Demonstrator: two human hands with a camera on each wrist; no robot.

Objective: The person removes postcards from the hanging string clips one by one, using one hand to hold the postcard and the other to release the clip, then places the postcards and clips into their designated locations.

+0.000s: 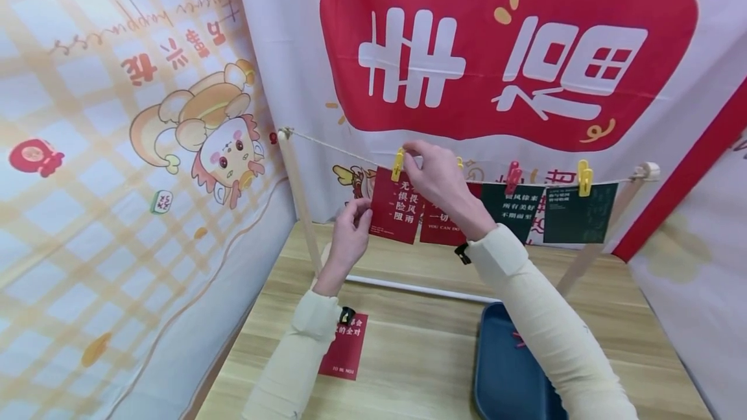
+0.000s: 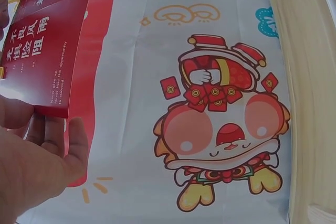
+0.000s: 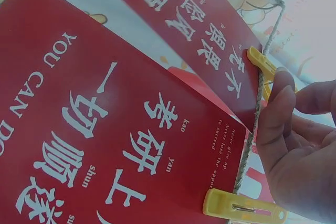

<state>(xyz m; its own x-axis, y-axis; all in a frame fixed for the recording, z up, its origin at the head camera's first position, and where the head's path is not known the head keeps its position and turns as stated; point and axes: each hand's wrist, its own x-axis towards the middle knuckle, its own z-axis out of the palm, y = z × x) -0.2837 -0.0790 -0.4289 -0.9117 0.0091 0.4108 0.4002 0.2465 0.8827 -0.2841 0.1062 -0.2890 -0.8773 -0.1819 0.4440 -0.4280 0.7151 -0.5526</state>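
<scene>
Red rectangular paper card with white lettering (image 1: 395, 212), hanging at the left part of the thin twisted cord (image 3: 243, 165), above the surface (image 1: 408, 349). At the card's left edge, left hand (image 1: 348, 238) with fingers curled inward, seemingly pinching that edge. At the top edge, small yellow plastic clothespin (image 1: 397, 164), pinched at the handle end between thumb and fingers of the right hand (image 1: 434, 174). To do this well, steady the card from the left, hold the top edge along the cord, squeeze the handles evenly, and let go only after catching both card and cord deep in the bite. Farther around, from left to right: pale wooden post (image 1: 301, 203) near the left hand; lying flat on the surface, loose red card (image 1: 347, 358), partly covered by the left wrist; just beside the hanging card, neighbouring red card (image 1: 440, 222), likely to snag and partly hidden behind the right hand; dark blue tray (image 1: 502, 371) below, crossed by the right sleeve (image 1: 548, 323), with pink bits too covered to identify; along the cord, dark green card (image 1: 506, 212) under a red clothespin (image 1: 513, 177), then farther dark green card (image 1: 580, 216) under another yellow clothespin (image 1: 585, 177).
</scene>
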